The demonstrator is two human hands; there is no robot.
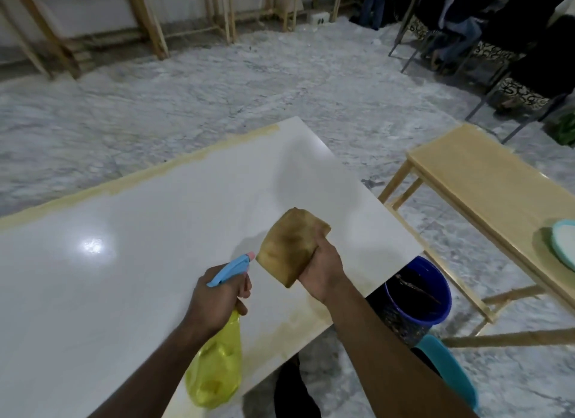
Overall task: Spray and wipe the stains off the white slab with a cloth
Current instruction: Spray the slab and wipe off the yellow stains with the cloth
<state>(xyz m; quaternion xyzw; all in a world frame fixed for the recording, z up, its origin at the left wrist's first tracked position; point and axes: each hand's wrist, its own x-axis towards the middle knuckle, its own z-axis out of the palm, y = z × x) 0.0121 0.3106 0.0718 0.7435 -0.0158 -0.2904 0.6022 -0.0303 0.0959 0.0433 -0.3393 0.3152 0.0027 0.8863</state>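
The white slab [149, 231] fills the lower left of the head view. Yellow-brown stains run along its far edge [199, 156] and spread near its front right edge [295, 321]. My left hand [214, 302] grips a yellow spray bottle [217, 374] with a blue trigger head whose nozzle points at the cloth. My right hand [320, 271] holds a folded, brown-stained cloth [289, 246] lifted above the slab, just right of the nozzle.
A blue bucket [435, 305] of dark water stands on the floor by the slab's right corner. A wooden bench [485, 181] with a teal and white dish [564, 243] stands to the right. Chairs and seated people are at the far right.
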